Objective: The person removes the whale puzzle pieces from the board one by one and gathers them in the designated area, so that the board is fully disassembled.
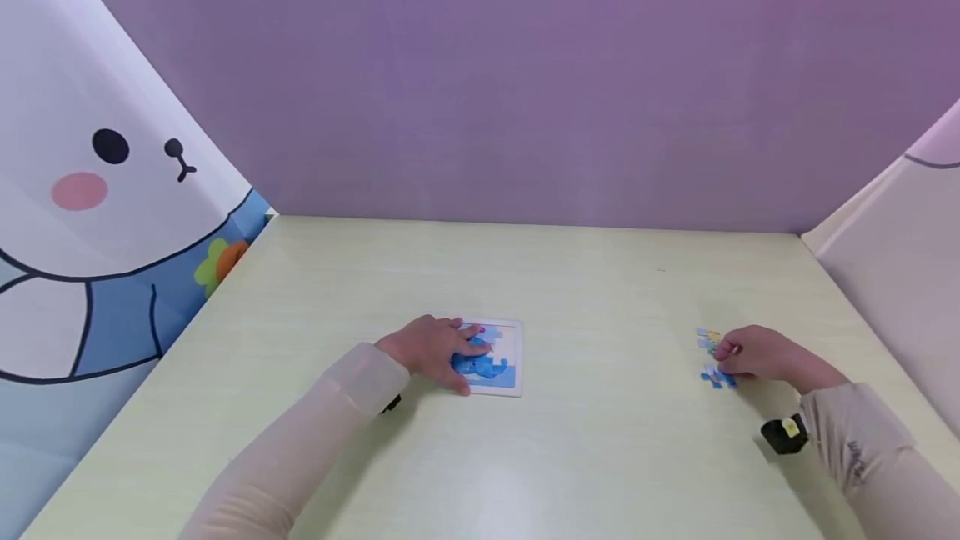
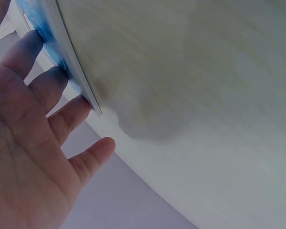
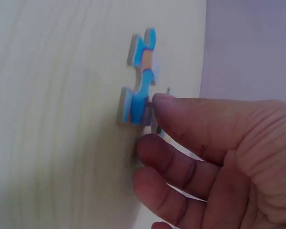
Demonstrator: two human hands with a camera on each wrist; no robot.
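Observation:
A jigsaw puzzle in a white frame (image 1: 519, 357), with a blue picture partly filled in, lies on the table. My left hand (image 1: 435, 350) rests on its left side with fingers spread. In the left wrist view, fingertips (image 2: 57, 76) touch the puzzle's edge and face. To the right, my right hand (image 1: 765, 354) is over loose puzzle pieces (image 1: 711, 375), fingers bent and thumb apart from them. Seen in the right wrist view, the thumb tip is right at a blue puzzle piece (image 3: 140, 105) lying on the table. Part of the piece is hidden behind the thumb.
More loose pieces (image 1: 705, 333) lie just beyond the right fingertips. The pale wood-patterned table (image 1: 585, 457) runs back to a purple backdrop (image 1: 525, 90). A printed cartoon cloth (image 1: 142, 232) hangs at the left, and a pale cloth (image 1: 900, 290) at the right.

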